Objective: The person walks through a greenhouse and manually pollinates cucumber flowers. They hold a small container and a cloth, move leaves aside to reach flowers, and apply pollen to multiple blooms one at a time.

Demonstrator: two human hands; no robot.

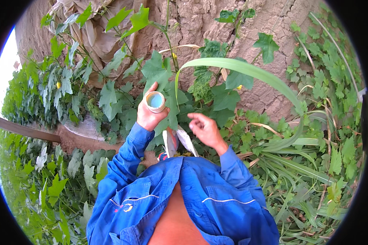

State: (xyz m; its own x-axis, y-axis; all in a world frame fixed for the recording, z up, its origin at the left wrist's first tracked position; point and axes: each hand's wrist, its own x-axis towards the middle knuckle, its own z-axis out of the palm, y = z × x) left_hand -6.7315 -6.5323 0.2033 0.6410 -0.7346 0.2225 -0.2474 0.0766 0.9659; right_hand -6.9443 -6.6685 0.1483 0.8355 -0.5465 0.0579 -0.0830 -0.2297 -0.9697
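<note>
My left hand holds a small, round, white-rimmed open jar upright, with something pale blue inside it. Its fingers and thumb wrap the jar, beside large lobed leaves of a climbing vine. To the right and slightly lower, my right hand hovers apart from the jar, fingers partly curled and index finger extended to the left. No object shows in it, though its palm side is partly hidden. A long grass blade arches above my right hand.
A cracked earthen wall rises ahead, with crumpled tan sheeting at its upper left. Dense vines cover the left side. A curved bar reaches in from the left edge. Long grass grows at the right.
</note>
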